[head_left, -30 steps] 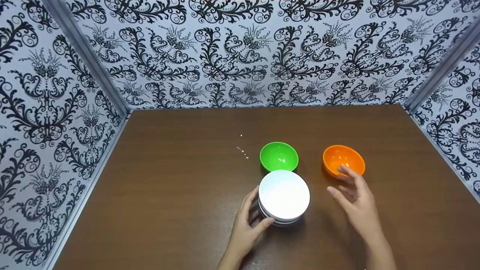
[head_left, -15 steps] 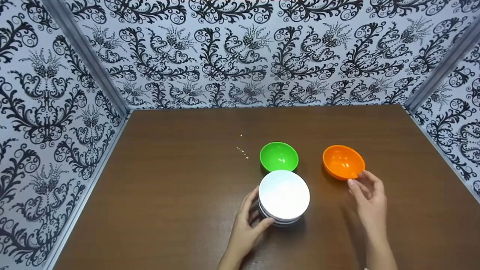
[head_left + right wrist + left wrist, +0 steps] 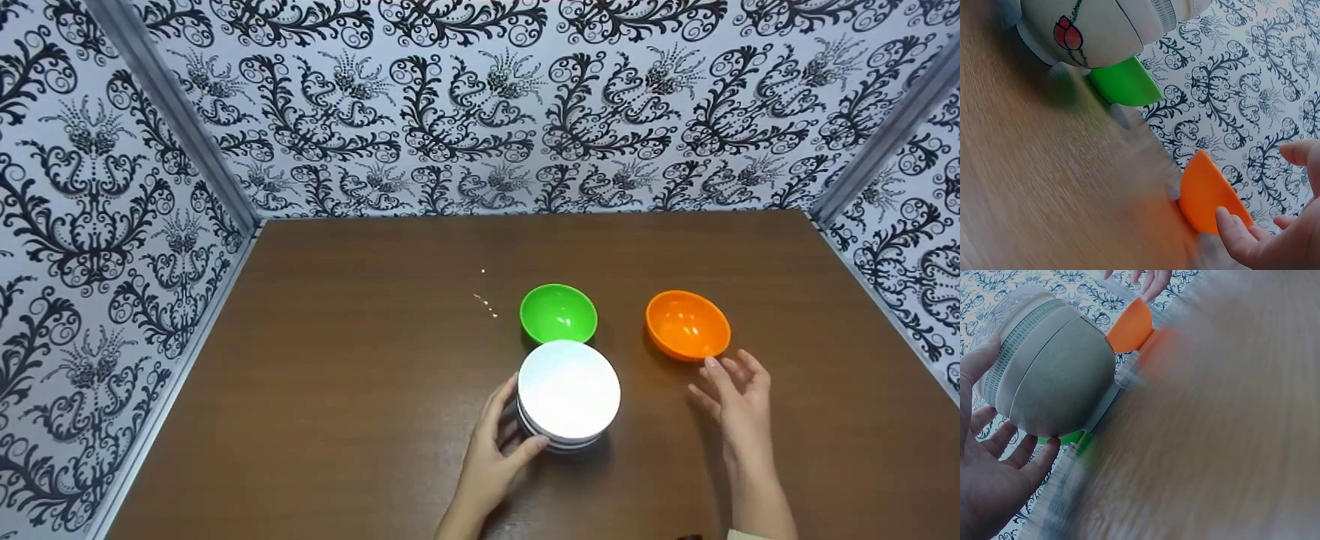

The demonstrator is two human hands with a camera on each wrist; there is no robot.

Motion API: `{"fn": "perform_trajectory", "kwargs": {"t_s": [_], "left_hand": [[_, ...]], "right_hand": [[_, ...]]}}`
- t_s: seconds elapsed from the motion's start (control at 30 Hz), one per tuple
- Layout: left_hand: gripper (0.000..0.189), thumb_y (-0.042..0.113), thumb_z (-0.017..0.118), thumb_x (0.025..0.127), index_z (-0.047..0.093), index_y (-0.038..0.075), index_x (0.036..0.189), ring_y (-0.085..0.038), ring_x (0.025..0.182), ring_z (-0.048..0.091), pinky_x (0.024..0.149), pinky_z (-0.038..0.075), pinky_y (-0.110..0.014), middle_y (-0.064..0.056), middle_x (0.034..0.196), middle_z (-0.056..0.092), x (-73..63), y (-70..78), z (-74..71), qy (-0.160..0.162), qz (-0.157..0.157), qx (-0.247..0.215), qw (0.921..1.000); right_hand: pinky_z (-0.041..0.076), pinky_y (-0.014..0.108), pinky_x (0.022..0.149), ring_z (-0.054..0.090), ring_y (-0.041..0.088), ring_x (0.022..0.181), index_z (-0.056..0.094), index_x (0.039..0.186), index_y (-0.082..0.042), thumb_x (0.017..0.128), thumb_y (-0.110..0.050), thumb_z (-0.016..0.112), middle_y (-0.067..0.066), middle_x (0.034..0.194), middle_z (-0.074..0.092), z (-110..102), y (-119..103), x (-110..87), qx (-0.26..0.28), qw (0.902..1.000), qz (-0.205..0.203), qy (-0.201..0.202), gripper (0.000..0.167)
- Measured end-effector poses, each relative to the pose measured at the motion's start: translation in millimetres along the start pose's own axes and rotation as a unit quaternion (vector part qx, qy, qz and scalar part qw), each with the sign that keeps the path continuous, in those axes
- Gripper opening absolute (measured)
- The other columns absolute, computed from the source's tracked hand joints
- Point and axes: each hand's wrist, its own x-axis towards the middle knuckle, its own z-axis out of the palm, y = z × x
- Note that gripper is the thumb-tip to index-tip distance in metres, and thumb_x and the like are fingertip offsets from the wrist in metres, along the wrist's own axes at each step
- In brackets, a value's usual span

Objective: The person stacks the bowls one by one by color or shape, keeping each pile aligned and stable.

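In the head view a stack of white bowls [image 3: 568, 390] stands on the table, its top a bright white disc. My left hand [image 3: 495, 454] grips the stack's left side, thumb in front and fingers round behind. A grey-white side and a green-patterned band show in the left wrist view; a red tulip decorates the stack [image 3: 1081, 34] in the right wrist view. My right hand [image 3: 742, 405] is beside the near right rim of an orange bowl [image 3: 686, 324], fingers loosely bent and holding nothing. Whether its thumb touches that bowl I cannot tell. A green bowl [image 3: 559, 313] sits just behind the stack.
Small pale crumbs [image 3: 486, 303] lie on the brown table [image 3: 337, 375], left of the green bowl. Patterned walls [image 3: 480, 112] enclose the table's back and sides. A small dark object [image 3: 688, 537] shows at the bottom edge of the head view.
My right hand has drawn back from over the orange bowl to its near right side, its fingers spreading slightly in the last half second. The left hand and all bowls have stayed in place.
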Motion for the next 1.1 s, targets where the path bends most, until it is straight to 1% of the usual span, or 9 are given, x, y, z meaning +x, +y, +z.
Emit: {"fn": "perform_trajectory", "kwargs": {"t_s": [0.13, 0.23, 0.3, 0.4, 0.6, 0.7, 0.83, 0.93, 1.1], "left_hand": [[0.079, 0.025, 0.076, 0.088, 0.035, 0.019, 0.155, -0.031, 0.143, 0.041, 0.112, 0.045, -0.031, -0.012, 0.16, 0.032, -0.1, 0.3, 0.3, -0.001, 0.001, -0.002, 1.0], [0.078, 0.024, 0.077, 0.088, 0.036, 0.019, 0.154, -0.032, 0.143, 0.041, 0.111, 0.046, -0.031, -0.012, 0.16, 0.032, 0.0, -0.4, 0.3, -0.001, 0.002, -0.003, 1.0], [0.078, 0.024, 0.077, 0.088, 0.036, 0.019, 0.154, -0.033, 0.142, 0.041, 0.111, 0.046, -0.032, -0.012, 0.16, 0.032, 0.3, -0.8, 0.4, -0.001, 0.001, -0.002, 1.0], [0.079, 0.026, 0.077, 0.088, 0.035, 0.019, 0.155, -0.033, 0.142, 0.041, 0.111, 0.047, -0.033, -0.012, 0.16, 0.032, 1.2, -0.3, 0.6, -0.001, -0.002, 0.007, 1.0], [0.082, 0.03, 0.077, 0.087, 0.034, 0.021, 0.155, -0.03, 0.143, 0.04, 0.112, 0.045, -0.034, -0.007, 0.159, 0.034, 3.0, 0.2, 0.6, 0.002, -0.011, 0.018, 0.9998], [0.081, 0.028, 0.077, 0.087, 0.034, 0.019, 0.155, -0.031, 0.143, 0.041, 0.112, 0.046, -0.035, -0.01, 0.158, 0.035, 2.6, -0.4, 0.1, 0.001, 0.004, 0.017, 0.9998], [0.08, 0.025, 0.076, 0.088, 0.034, 0.017, 0.155, -0.032, 0.141, 0.042, 0.111, 0.047, -0.033, -0.011, 0.157, 0.036, 2.3, -1.4, 0.0, -0.001, 0.018, 0.009, 0.9998], [0.08, 0.025, 0.077, 0.087, 0.035, 0.018, 0.155, -0.03, 0.141, 0.043, 0.111, 0.046, -0.031, -0.009, 0.158, 0.036, 1.9, -2.2, -0.2, 0.0, 0.014, 0.007, 0.9999], [0.079, 0.026, 0.076, 0.088, 0.035, 0.018, 0.155, -0.031, 0.142, 0.041, 0.111, 0.046, -0.034, -0.01, 0.158, 0.036, 1.5, -2.9, -0.5, -0.001, 0.011, 0.015, 0.9998]], "right_hand": [[0.057, 0.021, 0.092, 0.054, 0.004, 0.115, -0.003, 0.16, -0.02, 0.099, -0.035, 0.057, -0.009, 0.13, 0.032, -2, 1, 3.7, 0.007, 0.9983, 0.045, -0.036, 0.087], [0.054, 0.023, 0.099, 0.052, 0.006, 0.121, -0.007, 0.16, -0.022, 0.1, -0.038, 0.055, 0.0, 0.152, 0.022, -5, 2, 6.4, 0.009, 0.9958, 0.065, -0.063, 0.088], [0.052, 0.023, 0.102, 0.052, 0.005, 0.121, -0.01, 0.16, -0.023, 0.1, -0.041, 0.053, 0.003, 0.163, 0.009, -6, 3, 8.0, 0.007, 0.9937, 0.075, -0.083, 0.089], [0.051, 0.024, 0.104, 0.056, 0.004, 0.118, -0.013, 0.159, -0.022, 0.101, -0.042, 0.05, 0.004, 0.167, 0.001, -8, 5, 11.7, 0.008, 0.9911, 0.078, -0.108, 0.088], [0.052, 0.027, 0.103, 0.061, 0.002, 0.112, -0.017, 0.159, -0.021, 0.103, -0.04, 0.049, 0.006, 0.167, 0.0, -8, 10, 20.4, 0.019, 0.9893, 0.076, -0.123, 0.088], [0.052, 0.028, 0.102, 0.061, 0.002, 0.112, -0.015, 0.159, -0.022, 0.103, -0.04, 0.049, 0.004, 0.165, 0.007, -8, 11, 23.7, 0.012, 0.9896, 0.076, -0.121, 0.087], [0.053, 0.029, 0.101, 0.063, 0.003, 0.111, -0.01, 0.16, -0.022, 0.102, -0.041, 0.051, -0.007, 0.145, 0.03, -8, 12, 27.9, 0.014, 0.9909, 0.073, -0.112, 0.086], [0.054, 0.029, 0.1, 0.063, 0.003, 0.111, -0.007, 0.16, -0.021, 0.101, -0.04, 0.053, -0.014, 0.13, 0.036, -6, 12, 30.5, 0.022, 0.9918, 0.07, -0.104, 0.087], [0.055, 0.028, 0.098, 0.062, 0.002, 0.111, -0.002, 0.161, -0.02, 0.1, -0.037, 0.056, -0.015, 0.128, 0.039, -4, 14, 33.0, 0.026, 0.9932, 0.067, -0.091, 0.086]]}}
